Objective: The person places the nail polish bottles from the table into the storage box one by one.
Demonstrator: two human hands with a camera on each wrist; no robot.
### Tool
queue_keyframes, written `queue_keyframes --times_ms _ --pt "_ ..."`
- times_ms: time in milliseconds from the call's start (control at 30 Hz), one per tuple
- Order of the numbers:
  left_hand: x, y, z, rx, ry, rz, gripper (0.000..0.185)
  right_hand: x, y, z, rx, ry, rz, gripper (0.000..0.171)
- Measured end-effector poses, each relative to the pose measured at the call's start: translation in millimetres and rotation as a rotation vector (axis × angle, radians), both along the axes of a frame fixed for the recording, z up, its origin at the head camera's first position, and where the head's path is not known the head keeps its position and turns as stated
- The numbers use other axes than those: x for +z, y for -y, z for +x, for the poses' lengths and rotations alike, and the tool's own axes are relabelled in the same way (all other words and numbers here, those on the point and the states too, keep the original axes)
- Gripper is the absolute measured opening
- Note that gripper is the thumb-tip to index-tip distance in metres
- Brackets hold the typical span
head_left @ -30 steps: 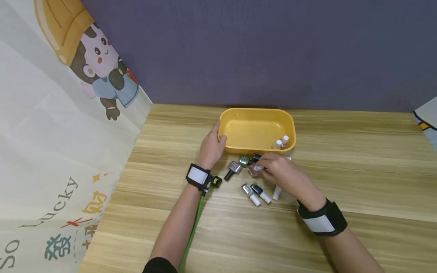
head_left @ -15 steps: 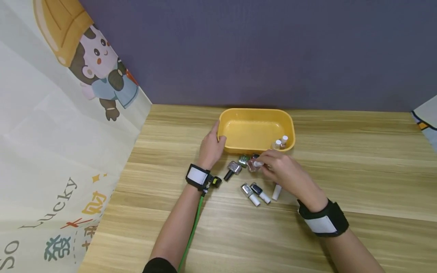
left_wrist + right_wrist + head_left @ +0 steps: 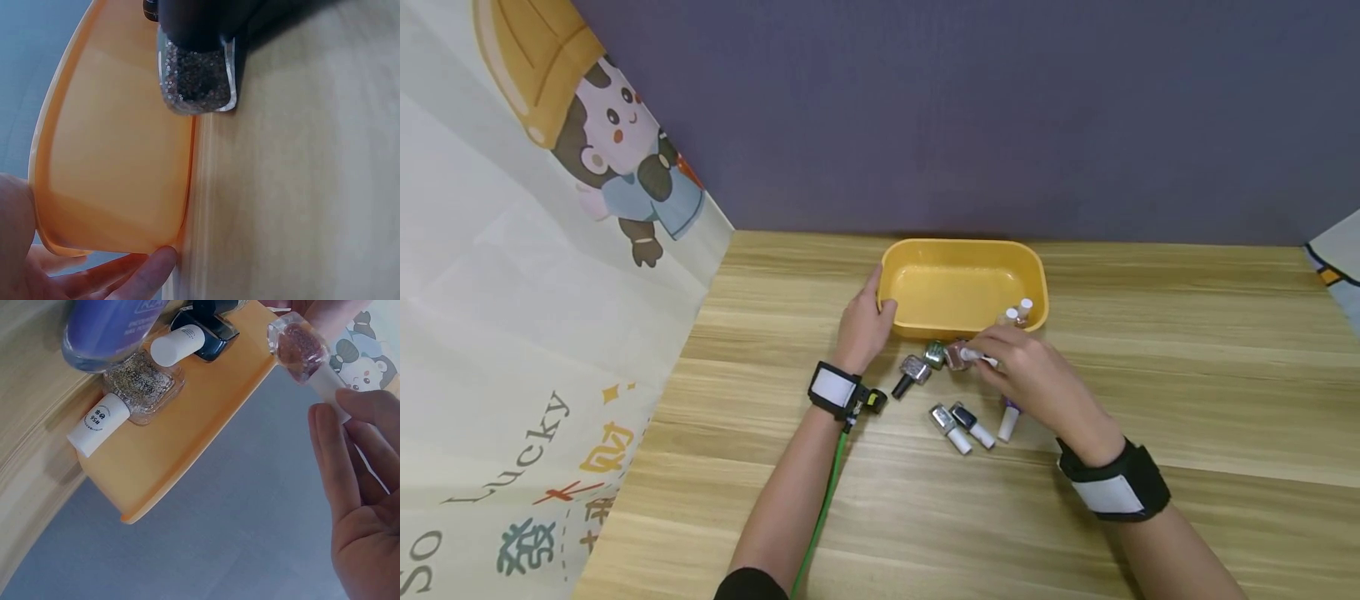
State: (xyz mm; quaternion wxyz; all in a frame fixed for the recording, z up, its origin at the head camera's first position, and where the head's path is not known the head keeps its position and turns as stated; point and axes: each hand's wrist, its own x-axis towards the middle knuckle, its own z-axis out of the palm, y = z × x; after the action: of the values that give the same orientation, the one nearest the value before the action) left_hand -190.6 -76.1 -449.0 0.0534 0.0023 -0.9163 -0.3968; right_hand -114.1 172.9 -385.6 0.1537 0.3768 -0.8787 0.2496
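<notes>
A yellow tray (image 3: 958,250) stands at the back of the wooden table. My left hand (image 3: 880,296) grips its left rim, fingers (image 3: 119,275) curled under the edge. My right hand (image 3: 983,357) pinches the white cap of a pink glitter nail polish bottle (image 3: 957,356) (image 3: 299,349), held just in front of the tray's near wall. Two small bottles (image 3: 1017,314) lie in the tray's right corner. Loose on the table lie a silver glitter bottle with a black cap (image 3: 912,371) (image 3: 197,81), a green one (image 3: 935,354), a silver one (image 3: 947,419) and a dark blue one (image 3: 972,421).
A purple bottle with a white cap (image 3: 1009,418) lies by my right wrist. A printed cloth with a cartoon figure (image 3: 535,250) hangs over the table's left side. A dark wall (image 3: 1000,108) rises behind the tray. Bare wood (image 3: 1210,350) stretches to the right.
My right hand has raised the pink glitter bottle off the table and carried it a little up toward the tray, uncovering the purple bottle. The left hand has stayed on the rim.
</notes>
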Motion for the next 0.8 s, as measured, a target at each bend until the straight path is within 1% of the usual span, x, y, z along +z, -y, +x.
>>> queue_keyframes --times_ms 333,600,800 --pt "-0.3 0 -0.6 0.0 -0.007 0.012 0.064 4.9 -7 -2.9 -0.054 -0.053 -0.022 0.027" --pt "-2.0 -1 -0.4 -0.002 -0.02 0.022 0.064 6.0 -12 -6.4 -0.088 -0.084 -0.062 0.026" --pt "-1.5 0 0.9 -0.001 -0.017 0.023 0.064 7.0 -15 -7.3 -0.122 -0.06 -0.087 0.023"
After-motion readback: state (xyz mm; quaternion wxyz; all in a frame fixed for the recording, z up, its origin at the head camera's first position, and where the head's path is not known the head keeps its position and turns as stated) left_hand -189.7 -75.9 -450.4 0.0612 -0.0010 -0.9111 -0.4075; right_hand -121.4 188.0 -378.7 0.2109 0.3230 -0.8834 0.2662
